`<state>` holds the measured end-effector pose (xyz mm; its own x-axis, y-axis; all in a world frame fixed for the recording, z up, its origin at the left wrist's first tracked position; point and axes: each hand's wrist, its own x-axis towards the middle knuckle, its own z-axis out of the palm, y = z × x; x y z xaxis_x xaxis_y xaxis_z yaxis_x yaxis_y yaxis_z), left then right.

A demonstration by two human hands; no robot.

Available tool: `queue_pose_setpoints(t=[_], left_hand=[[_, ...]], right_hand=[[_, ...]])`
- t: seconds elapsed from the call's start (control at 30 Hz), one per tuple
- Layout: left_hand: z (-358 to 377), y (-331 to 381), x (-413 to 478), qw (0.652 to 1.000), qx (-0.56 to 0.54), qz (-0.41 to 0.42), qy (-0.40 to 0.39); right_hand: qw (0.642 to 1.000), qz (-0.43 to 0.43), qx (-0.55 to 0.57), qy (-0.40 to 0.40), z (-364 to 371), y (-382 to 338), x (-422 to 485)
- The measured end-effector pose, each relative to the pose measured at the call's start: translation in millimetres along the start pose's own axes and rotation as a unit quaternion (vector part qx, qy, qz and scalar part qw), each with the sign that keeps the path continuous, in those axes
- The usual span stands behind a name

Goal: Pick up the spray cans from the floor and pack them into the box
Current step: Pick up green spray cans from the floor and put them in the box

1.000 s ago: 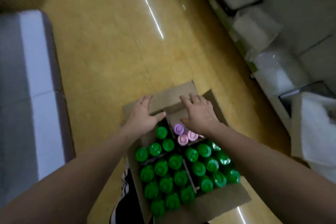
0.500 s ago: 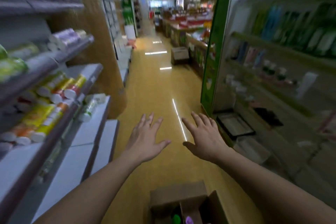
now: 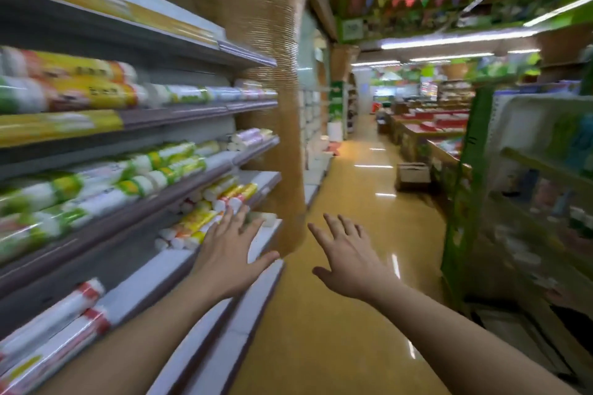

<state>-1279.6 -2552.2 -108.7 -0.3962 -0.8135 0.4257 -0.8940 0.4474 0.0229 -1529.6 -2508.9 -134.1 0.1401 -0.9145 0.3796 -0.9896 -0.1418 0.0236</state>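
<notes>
- A blurred shop aisle with a glossy yellow floor runs ahead.
- Shelves of wrapped rolls line the left side.
- The left hand and right hand hover with fingers spread, holding nothing.
- No spray cans or packing box are in view. A cardboard box sits far down the aisle.
- The best next move is probably to look down, find a can, then grip its body.
</notes>
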Motion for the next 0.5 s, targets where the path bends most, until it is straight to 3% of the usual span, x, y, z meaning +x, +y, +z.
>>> queue_pose_setpoints(t=[0.1, 0.23, 0.5], left_hand=[[-29.1, -8.6, -62.4, 0.996, 0.019, -0.086, 0.016], [-69.5, -20.9, -168.3, 0.974, 0.099, -0.203, -0.022], [-185.7, -34.8, -401.0, 0.884, 0.171, -0.435, 0.001]], right_hand=[[0.994, -0.112, 0.012, 0.006, -9.1, -36.9, 1.0], [0.97, -0.234, 0.056, -0.029, -18.9, -117.2, -5.1], [0.884, -0.452, 0.119, -0.029, -57.9, -308.7, -101.0]])
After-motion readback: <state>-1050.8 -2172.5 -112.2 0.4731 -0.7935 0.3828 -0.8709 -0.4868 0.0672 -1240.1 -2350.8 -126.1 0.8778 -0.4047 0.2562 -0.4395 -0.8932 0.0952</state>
